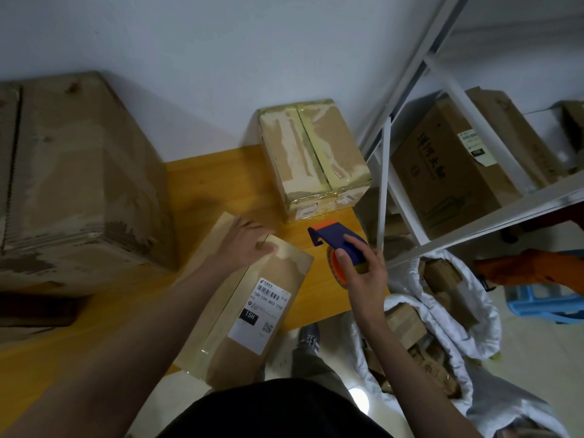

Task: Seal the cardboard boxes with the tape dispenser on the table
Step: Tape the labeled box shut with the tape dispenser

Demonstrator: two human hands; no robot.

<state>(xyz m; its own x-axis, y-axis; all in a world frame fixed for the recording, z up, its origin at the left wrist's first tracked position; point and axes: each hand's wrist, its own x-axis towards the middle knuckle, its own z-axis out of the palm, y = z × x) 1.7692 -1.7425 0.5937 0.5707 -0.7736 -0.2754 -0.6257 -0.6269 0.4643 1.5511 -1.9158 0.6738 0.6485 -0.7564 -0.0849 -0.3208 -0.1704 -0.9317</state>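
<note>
Fingers (347, 240) hiding tape dispenser (339, 240) handle

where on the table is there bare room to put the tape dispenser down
Bare table lies between the big box, the taped box and the labelled box. It is tighter under the tape dispenser.

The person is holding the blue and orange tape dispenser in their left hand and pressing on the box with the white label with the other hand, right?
Not quite. The head view shows the tape dispenser in the right hand. The left hand is the one pressing on the far end of the box with the white label. The rest is right.
</note>
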